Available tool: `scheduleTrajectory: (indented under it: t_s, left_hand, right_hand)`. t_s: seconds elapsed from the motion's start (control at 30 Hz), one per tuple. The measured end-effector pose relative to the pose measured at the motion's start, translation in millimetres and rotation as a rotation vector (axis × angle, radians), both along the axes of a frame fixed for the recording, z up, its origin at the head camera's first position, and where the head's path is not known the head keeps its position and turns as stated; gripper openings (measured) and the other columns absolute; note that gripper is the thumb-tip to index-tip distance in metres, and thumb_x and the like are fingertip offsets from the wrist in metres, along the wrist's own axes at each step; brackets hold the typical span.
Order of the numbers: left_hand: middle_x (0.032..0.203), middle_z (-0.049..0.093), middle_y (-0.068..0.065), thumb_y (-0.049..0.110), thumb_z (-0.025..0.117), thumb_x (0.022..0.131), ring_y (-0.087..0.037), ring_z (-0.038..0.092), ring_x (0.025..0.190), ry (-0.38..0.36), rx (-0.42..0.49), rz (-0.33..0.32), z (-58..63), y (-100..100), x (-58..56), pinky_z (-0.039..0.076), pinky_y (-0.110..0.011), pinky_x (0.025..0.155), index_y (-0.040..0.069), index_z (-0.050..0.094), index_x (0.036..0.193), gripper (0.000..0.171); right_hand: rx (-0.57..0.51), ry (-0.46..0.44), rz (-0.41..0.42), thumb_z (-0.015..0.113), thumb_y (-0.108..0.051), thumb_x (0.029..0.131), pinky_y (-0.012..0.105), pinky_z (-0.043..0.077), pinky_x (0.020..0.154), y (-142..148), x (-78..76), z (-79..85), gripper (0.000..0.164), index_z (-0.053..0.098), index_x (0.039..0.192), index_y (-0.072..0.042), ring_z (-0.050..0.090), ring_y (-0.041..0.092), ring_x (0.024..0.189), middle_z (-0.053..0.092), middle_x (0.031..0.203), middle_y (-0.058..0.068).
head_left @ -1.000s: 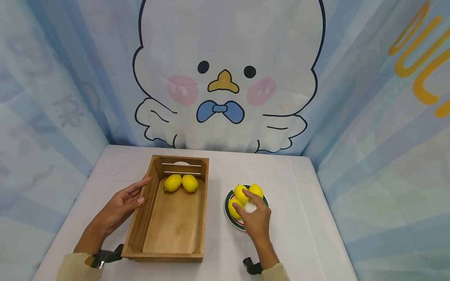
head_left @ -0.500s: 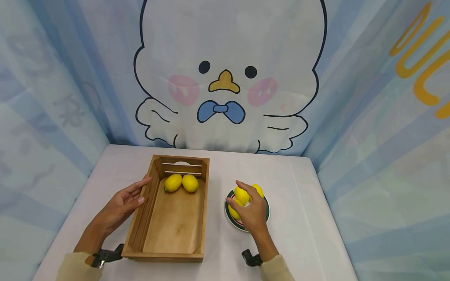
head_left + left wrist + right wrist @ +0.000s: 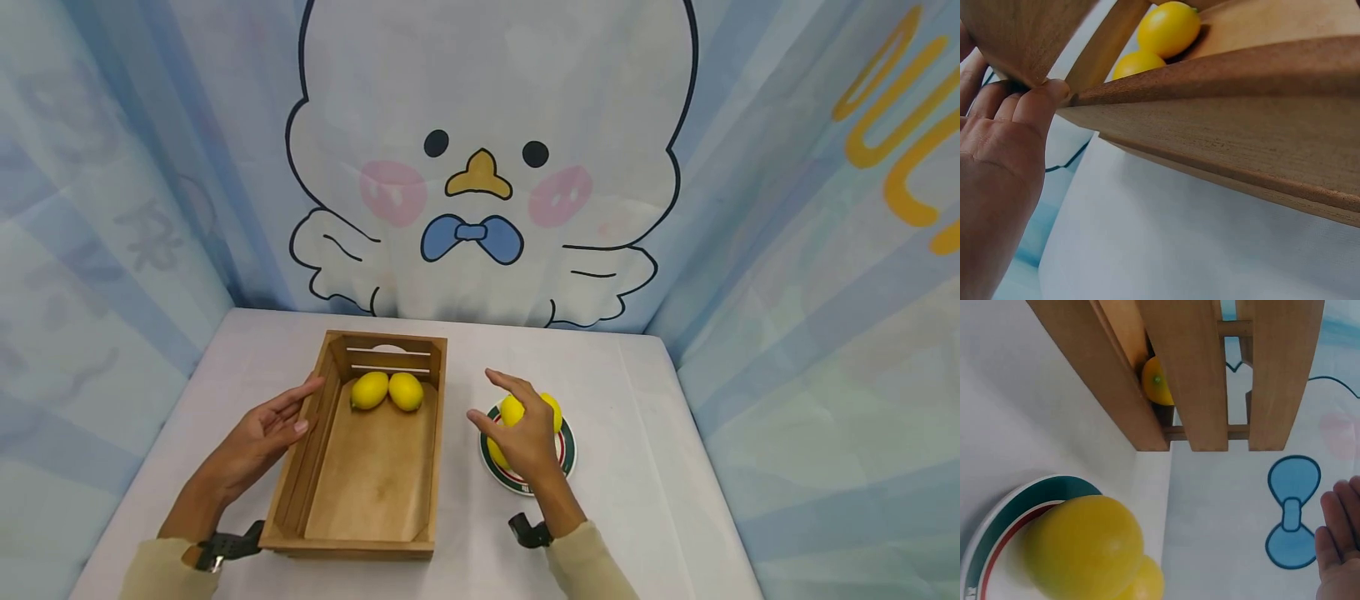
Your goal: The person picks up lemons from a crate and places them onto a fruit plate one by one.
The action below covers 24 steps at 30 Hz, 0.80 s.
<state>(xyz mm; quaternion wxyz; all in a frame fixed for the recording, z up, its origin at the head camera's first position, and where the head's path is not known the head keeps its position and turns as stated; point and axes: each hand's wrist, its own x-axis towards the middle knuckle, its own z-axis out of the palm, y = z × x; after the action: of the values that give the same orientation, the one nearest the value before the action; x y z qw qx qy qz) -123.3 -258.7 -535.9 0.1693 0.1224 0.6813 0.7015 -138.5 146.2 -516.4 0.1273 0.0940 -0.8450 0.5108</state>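
My left hand (image 3: pixel 258 437) rests against the left side wall of a slatted wooden crate (image 3: pixel 375 475); its fingers look fairly straight and touch the crate's edge. At the far end inside lie two yellow lemons (image 3: pixel 406 392), side by side. The left wrist view shows the fingers at the slats of the crate (image 3: pixel 1222 125). My right hand (image 3: pixel 525 433) hovers over a plate (image 3: pixel 566 450) with a green and red rim, thumb and fingers spread apart with nothing between them. Three lemons (image 3: pixel 552 411) lie on this plate, partly hidden by the hand.
A white cloth covers the table (image 3: pixel 622 483). Behind it hangs a curtain (image 3: pixel 480 100) printed with a cartoon bird, and pale blue curtains flank both sides. Each wrist wears a black camera mount (image 3: pixel 528 531).
My right hand has lifted from the lemons and shifted left over the plate, holding nothing. The left hand, the crate and the lemons inside it keep their places.
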Motion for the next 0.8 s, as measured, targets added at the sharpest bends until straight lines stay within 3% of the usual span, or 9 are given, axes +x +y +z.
scheduleTrajectory:
  t_s: [0.33, 0.6, 0.8]
  left_hand:
    - [0.181, -0.004, -0.010, 0.007, 0.052, 0.111, 0.002, 0.010, 0.163, 0.008, -0.002, 0.003, -0.4, 0, 0.6, 0.037, -0.004, 0.112, 0.012, 0.026, 0.170, 0.065]
    - [0.181, -0.004, -0.011, 0.007, 0.052, 0.111, -0.017, 0.000, 0.168, 0.004, -0.010, 0.008, -0.5, 0, 0.6, 0.037, -0.005, 0.112, 0.012, 0.026, 0.170, 0.065]
    - [0.181, -0.005, -0.011, 0.007, 0.052, 0.111, 0.008, 0.014, 0.160, 0.009, 0.001, 0.000, -1.9, -1, 0.1, 0.037, -0.005, 0.112, 0.012, 0.025, 0.170, 0.065]
  right_hand:
    - [0.019, 0.045, 0.089, 0.092, -0.027, 0.086, 0.049, 0.049, 0.119, -12, -13.1, 10.4, 0.061, 0.070, 0.141, -0.016, 0.062, 0.020, 0.137, 0.070, 0.143, -0.003]
    - [0.026, 0.049, 0.141, 0.093, -0.026, 0.084, 0.048, 0.050, 0.118, -23, -21.9, 17.0, 0.062, 0.069, 0.142, -0.020, 0.063, 0.017, 0.135, 0.069, 0.142, -0.007]
    - [0.032, 0.068, 0.193, 0.094, -0.026, 0.083, 0.049, 0.051, 0.118, -33, -29.7, 20.1, 0.065, 0.069, 0.143, -0.018, 0.063, 0.019, 0.135, 0.069, 0.142, -0.003]
